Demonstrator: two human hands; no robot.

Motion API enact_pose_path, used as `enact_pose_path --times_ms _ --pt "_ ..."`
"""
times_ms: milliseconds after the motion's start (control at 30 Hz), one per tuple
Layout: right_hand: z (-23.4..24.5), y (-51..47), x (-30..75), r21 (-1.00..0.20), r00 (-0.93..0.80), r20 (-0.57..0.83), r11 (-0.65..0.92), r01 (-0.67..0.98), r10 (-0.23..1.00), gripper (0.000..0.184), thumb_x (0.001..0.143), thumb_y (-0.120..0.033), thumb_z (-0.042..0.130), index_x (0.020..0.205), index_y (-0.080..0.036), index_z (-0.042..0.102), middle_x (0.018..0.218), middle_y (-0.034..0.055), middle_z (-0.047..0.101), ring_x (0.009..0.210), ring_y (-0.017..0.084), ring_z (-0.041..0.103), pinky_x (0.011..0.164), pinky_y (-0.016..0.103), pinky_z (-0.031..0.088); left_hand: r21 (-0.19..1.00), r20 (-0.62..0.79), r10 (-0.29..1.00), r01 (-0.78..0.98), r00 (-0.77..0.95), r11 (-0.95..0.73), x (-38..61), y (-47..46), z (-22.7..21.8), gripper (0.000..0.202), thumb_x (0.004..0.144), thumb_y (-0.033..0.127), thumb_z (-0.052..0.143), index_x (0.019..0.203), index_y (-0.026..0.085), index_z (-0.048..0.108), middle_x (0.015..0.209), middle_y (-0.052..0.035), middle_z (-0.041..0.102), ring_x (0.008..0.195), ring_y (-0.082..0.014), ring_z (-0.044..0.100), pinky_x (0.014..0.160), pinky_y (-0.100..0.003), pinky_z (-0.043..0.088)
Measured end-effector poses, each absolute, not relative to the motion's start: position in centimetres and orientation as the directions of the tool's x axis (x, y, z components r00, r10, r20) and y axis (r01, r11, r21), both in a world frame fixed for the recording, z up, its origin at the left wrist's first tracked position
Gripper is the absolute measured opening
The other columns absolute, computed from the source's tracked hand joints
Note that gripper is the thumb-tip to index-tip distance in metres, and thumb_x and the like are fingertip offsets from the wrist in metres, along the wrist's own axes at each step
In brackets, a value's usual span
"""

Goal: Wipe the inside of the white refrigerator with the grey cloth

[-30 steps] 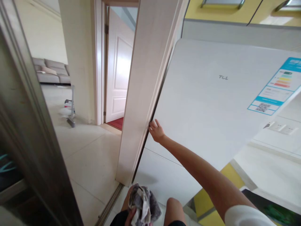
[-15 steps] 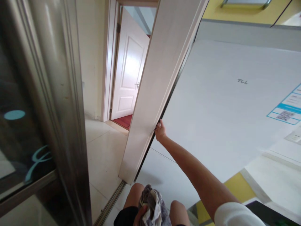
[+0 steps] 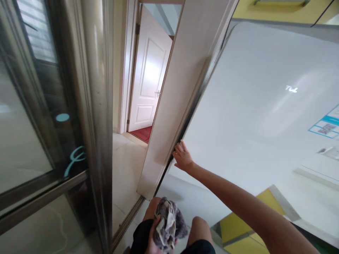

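My right hand point(image 3: 182, 156) reaches out to the left edge of a white refrigerator door point(image 3: 238, 116), its fingers hooked round that edge beside a dark gap. The door carries a TCL logo and a blue-and-white label, and its upper panel stands slightly out from the lower panel point(image 3: 180, 190). Down at my lap, my left hand point(image 3: 153, 240) is closed on a crumpled grey and whitish rag point(image 3: 167, 222); part of this hand is hidden under the cloth.
A white door frame point(image 3: 169, 95) stands close left of the refrigerator. On the left is a metal-framed glass sliding door point(image 3: 97, 106) with a floor track point(image 3: 129, 220). Beyond it a white door point(image 3: 149, 70) stands ajar. Yellow cabinets point(image 3: 238, 225) are at lower right.
The refrigerator's upper door has swung slightly out, with my right hand at its edge, and its reflection has shifted. My view has turned a little left; the rag stays in my left hand.
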State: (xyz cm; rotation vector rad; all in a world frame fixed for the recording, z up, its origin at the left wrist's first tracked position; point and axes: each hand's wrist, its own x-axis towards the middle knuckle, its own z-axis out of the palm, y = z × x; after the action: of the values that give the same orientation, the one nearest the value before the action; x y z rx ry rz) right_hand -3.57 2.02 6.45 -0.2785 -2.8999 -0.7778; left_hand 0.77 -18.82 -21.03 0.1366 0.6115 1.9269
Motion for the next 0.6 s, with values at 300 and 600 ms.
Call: enact_pose_path --times_ms 300,600 --pt "5.2 -6.6 7.6 0.404 -0.958 0.248 0.914 -0.034 -0.145 0.062 0.087 -0.039 0.080 0.136 -0.006 0.063 0.144 0.0225 0.063 0.149 0.035 0.044 0.134 0.049 0.021 -0.051 -0.523 0.824 -0.957 -0.219 -0.287 0.3 -22.0 -22.1 0.023 0.077 0.053 0.073 0.078 0.030 0.078 0.083 -0.0054 0.081 0.080 -0.0289 0.074 0.079 -0.049 0.058" --pt "3.6 -11.4 21.5 -0.512 -0.963 0.246 0.858 -0.035 0.107 0.044 0.101 -0.028 0.060 0.143 -0.041 0.059 0.140 -0.0035 0.069 0.131 0.017 0.065 0.114 0.031 0.051 -0.045 -0.570 0.792 -0.954 -0.219 -0.295 0.4 -21.0 -20.1 0.032 0.093 0.038 0.059 0.117 0.032 0.078 0.087 -0.0070 0.080 0.083 -0.0292 0.075 0.089 -0.051 0.055"
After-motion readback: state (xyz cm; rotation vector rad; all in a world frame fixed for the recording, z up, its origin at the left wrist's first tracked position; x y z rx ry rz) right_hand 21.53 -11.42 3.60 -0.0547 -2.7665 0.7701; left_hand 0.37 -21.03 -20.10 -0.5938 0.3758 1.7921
